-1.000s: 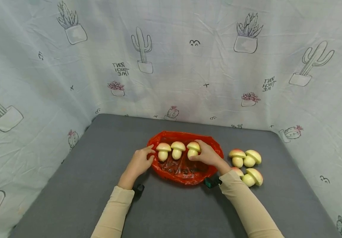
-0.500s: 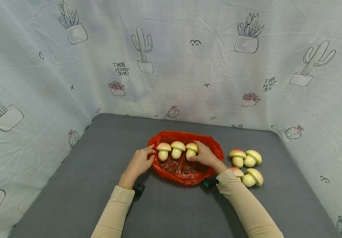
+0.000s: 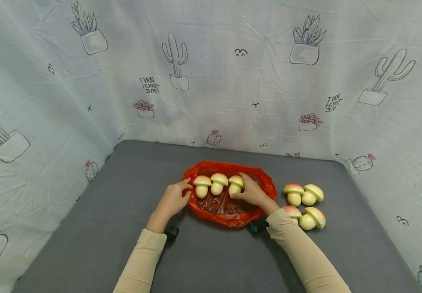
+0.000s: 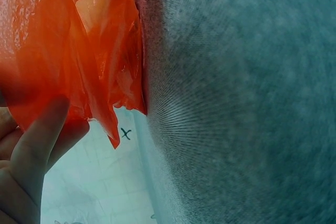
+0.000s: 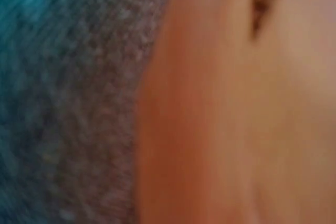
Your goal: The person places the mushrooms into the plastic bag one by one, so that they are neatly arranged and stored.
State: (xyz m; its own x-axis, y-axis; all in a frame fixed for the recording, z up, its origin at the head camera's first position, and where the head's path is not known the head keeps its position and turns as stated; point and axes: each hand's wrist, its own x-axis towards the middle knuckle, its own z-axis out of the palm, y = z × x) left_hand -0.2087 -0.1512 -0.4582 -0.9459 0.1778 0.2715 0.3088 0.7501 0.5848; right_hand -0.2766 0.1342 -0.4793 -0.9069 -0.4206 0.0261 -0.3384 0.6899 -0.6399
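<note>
A red plastic bag (image 3: 220, 221) lies spread on the table with its mouth upward. Two toy mushrooms, a left one (image 3: 201, 187) and a middle one (image 3: 218, 184), rest side by side in it, pale yellow with pinkish caps. My right hand (image 3: 254, 193) grips a third mushroom (image 3: 235, 184) inside the bag, thumb at the stem and fingers at the cap. At the bag's left rim, my left hand (image 3: 173, 199) pinches the plastic; the left wrist view shows thumb and fingers (image 4: 39, 145) on the red film (image 4: 100, 40). Blurred skin fills much of the right wrist view.
Right of the bag, several more mushrooms (image 3: 308, 195) lie on the grey table (image 3: 211, 260), one partly hidden behind the right sleeve (image 3: 299, 248). A cactus-printed curtain (image 3: 211, 81) encloses the back and sides.
My right hand has shifted slightly left with its mushroom, closer to the middle one, which has moved a touch left. My left hand has stayed at the rim.
</note>
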